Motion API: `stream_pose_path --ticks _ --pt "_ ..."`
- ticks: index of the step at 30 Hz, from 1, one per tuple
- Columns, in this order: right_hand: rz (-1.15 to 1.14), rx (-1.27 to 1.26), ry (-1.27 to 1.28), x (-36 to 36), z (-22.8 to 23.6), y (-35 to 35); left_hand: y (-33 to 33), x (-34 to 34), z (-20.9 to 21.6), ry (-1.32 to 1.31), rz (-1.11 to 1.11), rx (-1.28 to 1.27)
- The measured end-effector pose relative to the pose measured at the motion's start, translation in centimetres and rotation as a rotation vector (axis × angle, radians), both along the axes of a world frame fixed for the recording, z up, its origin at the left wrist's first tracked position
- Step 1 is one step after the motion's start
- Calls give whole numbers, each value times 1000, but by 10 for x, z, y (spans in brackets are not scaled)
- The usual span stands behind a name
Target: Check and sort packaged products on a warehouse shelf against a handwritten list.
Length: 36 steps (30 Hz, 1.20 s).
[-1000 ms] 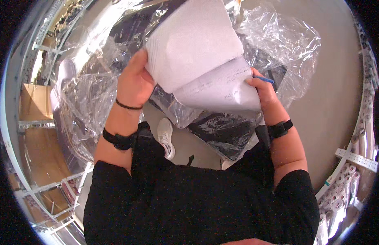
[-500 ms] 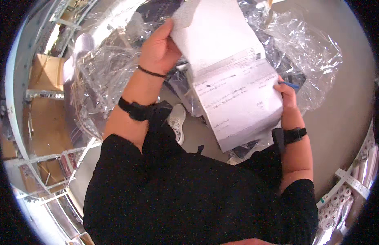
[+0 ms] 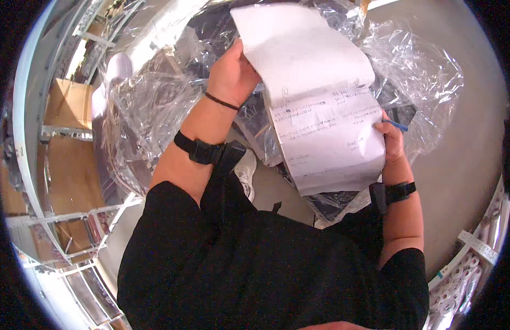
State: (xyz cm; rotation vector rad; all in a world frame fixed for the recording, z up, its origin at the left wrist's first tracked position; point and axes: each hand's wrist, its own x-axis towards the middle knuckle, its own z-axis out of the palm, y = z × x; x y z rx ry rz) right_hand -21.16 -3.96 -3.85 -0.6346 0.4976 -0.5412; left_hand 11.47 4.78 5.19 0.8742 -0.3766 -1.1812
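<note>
An open notebook [image 3: 327, 157] with white pages lies between my hands, its upper leaf folded back away from me. Handwriting covers parts of the lower page; the upper one looks mostly blank. At the upper left edge, my left hand [image 3: 233, 77] is closed on the notebook, its fingers partly hidden under the paper. On the opposite side, my right hand [image 3: 393, 142] grips the lower page's edge, thumb on top. A blue pen [image 3: 397, 125] sticks out from between that hand's fingers.
Crumpled clear plastic wrap [image 3: 425, 77] spreads around dark packages [image 3: 255, 124] beneath the notebook. Shelving with cardboard boxes [image 3: 73, 170] stands at left. Several rolls [image 3: 458, 283] fill a rack at lower right. My white shoe [image 3: 246, 173] shows on the grey floor.
My left hand has shifted right and slightly down with the notebook's upper leaf. The fanned page edges at the fold have come together. My right hand has moved slightly right and down.
</note>
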Motion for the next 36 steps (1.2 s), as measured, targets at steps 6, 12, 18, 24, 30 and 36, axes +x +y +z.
stream_pose_path --ticks 6,12,18,24,30,36 --pt "-237 5 -30 -11 -1 2 -11 -17 -21 -255 73 351" --pt "-496 66 -8 -35 -5 14 -37 -46 -23 51 -750 391" --pt "-676 132 59 -51 -20 39 -66 -68 -42 -433 -933 351" --pt "-621 282 134 -45 -20 36 -74 -68 -33 -507 -1024 281" --pt "-586 277 88 -24 -24 21 -59 -48 -30 -591 -982 228" --pt "-537 230 75 -14 -23 11 -50 -36 -22 -721 -1030 271"
